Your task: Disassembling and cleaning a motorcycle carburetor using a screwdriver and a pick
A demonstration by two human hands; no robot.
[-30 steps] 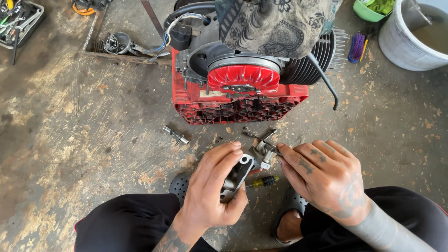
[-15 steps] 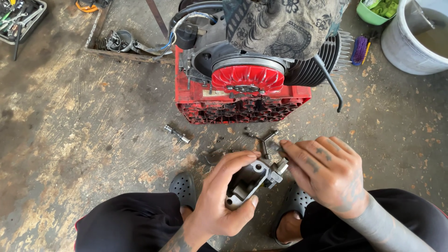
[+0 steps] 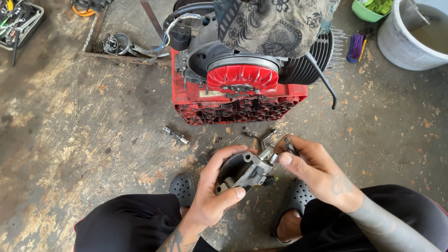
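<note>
Knees in black trousers frame the bottom edge, with a dark perforated clog (image 3: 183, 188) on the left foot and another (image 3: 295, 198) on the right, both on the stained concrete floor (image 3: 70, 154). Between them the left hand (image 3: 212, 196) is wrapped around a grey cast metal part (image 3: 243, 171) — thumb across its near side, fingers curled over the far rim — holding it just above the floor. The right hand (image 3: 313, 169) meets that part at its right end, thumb and forefinger pinched together on a small metal piece (image 3: 290, 146) that touches the casting.

Just beyond the hands, loose hardware lies on the floor: a short bolt-like fitting (image 3: 175, 135) to the left and a few small screws and pins (image 3: 255, 134) nearer the middle. Behind these stands a small engine (image 3: 242, 88) with a red ribbed housing and a red fan cover, dark cooling fins on its right side, and a patterned cloth (image 3: 275, 25) draped over its top.

Farther back — a shallow tray (image 3: 122, 46) with metal parts at left, a tool tray (image 3: 18, 21) in the corner, a purple brush (image 3: 356, 46), a green bowl (image 3: 368, 10) and a white bucket (image 3: 410, 39) at right
</note>
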